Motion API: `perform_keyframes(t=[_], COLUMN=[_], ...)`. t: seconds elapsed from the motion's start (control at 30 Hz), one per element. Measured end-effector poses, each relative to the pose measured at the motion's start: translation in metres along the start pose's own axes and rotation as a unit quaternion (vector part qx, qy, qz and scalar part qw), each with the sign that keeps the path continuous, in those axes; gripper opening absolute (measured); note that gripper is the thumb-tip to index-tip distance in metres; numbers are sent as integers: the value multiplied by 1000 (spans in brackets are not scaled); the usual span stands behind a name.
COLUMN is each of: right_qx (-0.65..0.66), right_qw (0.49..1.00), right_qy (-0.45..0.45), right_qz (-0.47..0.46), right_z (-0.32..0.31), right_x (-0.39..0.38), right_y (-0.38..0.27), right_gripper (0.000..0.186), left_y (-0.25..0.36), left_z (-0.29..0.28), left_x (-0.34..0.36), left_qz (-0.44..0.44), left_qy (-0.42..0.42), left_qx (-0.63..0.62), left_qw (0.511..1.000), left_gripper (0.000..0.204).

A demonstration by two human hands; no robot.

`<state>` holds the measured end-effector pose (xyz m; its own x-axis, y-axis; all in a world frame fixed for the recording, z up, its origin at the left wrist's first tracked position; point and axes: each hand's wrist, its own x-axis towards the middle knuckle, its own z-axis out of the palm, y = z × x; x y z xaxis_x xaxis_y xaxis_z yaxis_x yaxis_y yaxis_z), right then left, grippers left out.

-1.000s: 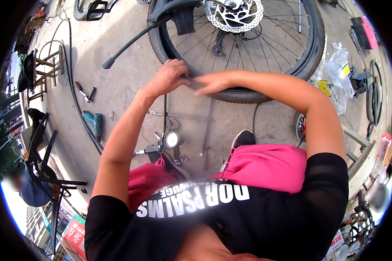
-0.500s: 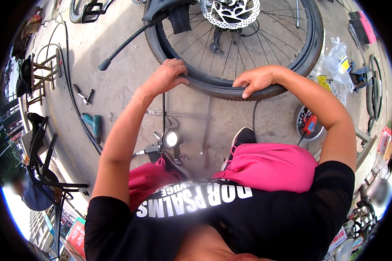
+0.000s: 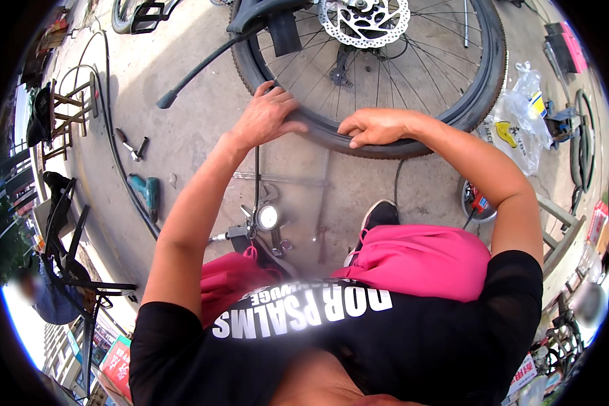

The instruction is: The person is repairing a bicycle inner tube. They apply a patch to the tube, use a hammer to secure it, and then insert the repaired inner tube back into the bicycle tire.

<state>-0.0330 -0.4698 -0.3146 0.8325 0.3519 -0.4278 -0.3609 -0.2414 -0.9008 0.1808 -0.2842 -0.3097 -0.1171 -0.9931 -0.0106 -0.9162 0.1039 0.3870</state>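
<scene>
A bicycle wheel with a black tire [image 3: 495, 68] lies in front of me, its near edge under both my hands. My left hand [image 3: 267, 116] grips the tire at the near left, fingers curled over the inner side and thumb along the outside. A short way to the right, my right hand [image 3: 375, 127] pinches the tire's near edge with bent fingers and thumb. Spokes and a silver brake disc [image 3: 331, 26] show inside the rim. A black rod with a rubber foot [image 3: 166, 101] sticks out at the wheel's left.
Left of me lie a teal power drill [image 3: 144, 195], hand tools [image 3: 132, 145] and a long black hose [image 3: 107, 108]. A round gauge [image 3: 268, 216] and wrenches lie near my foot. At right are a plastic bag [image 3: 521, 128], a metal bowl [image 3: 468, 196] with a red device and a stool [image 3: 560, 230].
My right hand has slid left along the tire, closer to my left hand. My left hand has shifted slightly to the right, its fingers bent over the tire.
</scene>
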Motion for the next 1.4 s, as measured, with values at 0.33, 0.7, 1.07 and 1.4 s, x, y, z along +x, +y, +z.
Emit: perform_keyframes(t=[0.33, 0.7, 1.07, 1.4], right_qx=[41, 34, 43, -135], right_qw=[989, 990, 975, 947], right_qy=[4, -135, -199, -224], right_qz=[-141, 17, 86, 187], right_z=[9, 9, -20, -55], right_x=[88, 35, -28, -36], right_y=[-2, 21, 16, 1], right_gripper=[77, 81, 44, 35], left_y=[7, 3, 9, 10], left_z=[-7, 0, 4, 5], left_x=[-6, -7, -4, -5], left_qz=[-37, -22, -5, -17], left_qy=[-24, -27, -32, -31], left_qx=[-110, -137, -139, -136], left_qw=[993, 990, 990, 990], left_gripper=[20, 21, 23, 25])
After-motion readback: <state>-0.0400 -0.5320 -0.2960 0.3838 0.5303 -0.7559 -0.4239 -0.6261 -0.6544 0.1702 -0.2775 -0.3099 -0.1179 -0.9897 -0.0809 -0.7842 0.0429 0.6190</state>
